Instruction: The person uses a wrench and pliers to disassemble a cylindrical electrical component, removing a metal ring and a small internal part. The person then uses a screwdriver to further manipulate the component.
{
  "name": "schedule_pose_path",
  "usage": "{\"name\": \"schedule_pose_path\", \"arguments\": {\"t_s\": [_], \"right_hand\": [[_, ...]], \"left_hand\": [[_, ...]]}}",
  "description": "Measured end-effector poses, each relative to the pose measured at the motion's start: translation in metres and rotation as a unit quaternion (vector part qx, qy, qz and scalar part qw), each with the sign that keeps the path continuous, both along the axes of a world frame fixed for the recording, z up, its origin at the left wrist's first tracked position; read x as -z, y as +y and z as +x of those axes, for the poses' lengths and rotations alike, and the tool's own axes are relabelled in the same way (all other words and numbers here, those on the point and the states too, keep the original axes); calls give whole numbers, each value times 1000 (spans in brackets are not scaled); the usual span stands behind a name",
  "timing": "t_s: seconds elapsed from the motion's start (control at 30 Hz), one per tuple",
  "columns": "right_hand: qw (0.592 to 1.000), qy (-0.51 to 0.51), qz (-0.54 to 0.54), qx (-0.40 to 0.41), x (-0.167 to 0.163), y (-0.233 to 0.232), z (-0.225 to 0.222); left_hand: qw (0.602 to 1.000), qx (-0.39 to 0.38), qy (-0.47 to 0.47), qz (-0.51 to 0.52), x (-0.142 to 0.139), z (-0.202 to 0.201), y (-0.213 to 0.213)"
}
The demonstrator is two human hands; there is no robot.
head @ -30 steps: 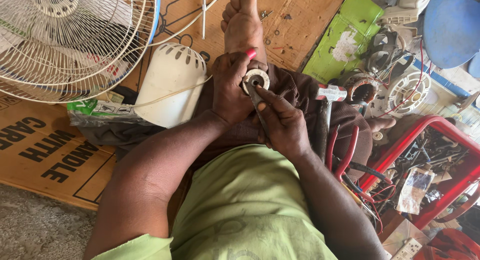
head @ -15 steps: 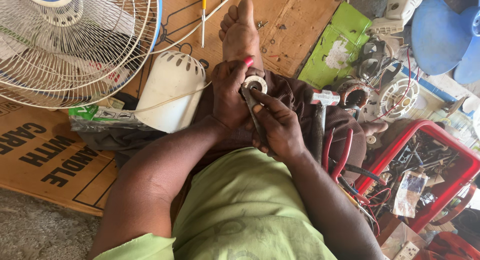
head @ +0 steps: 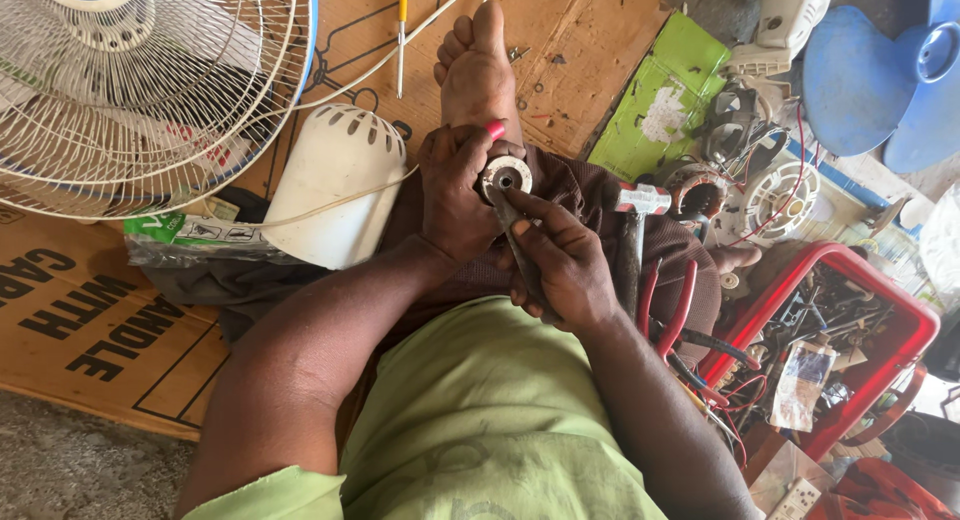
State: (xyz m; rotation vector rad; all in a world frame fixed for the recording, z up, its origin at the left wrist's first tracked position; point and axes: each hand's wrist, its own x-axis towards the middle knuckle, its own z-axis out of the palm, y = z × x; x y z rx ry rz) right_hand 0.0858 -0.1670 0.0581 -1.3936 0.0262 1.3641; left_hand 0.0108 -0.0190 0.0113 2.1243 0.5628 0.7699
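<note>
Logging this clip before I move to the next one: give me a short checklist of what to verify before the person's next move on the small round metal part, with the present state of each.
1. Left hand grips the small round metal part: ok.
2. Right hand holds the slim dark metal tool: ok.
3. Tool tip meets the part's rim: ok; whether seated, cannot tell.
4. Part braced above the lap, near the bare foot: ok.
5. Left hand fingers clear of the tool tip: not ok, thumb close.
6. Metal-headed hammer within reach on the lap: ok.
</note>
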Motion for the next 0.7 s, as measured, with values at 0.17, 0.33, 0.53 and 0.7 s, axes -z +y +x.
{"name": "schedule_pose_path", "arguments": {"t_s": [0.17,0.33,0.53,0.7], "right_hand": [[1000,4,20,15,4,1,-2],[999,-43,26,-13,7,2,0],[996,-88,13,4,4,12,-10],[995,-101,-10,4,3,24,-6]], "left_hand": [[1000,-11,2,-1,0,2,0],[1000,-18,3,2,1,3,-1],[1000,-25,18,-5,0,3,-2],[1000,-23,-3,2,-4,3,-1]]}}
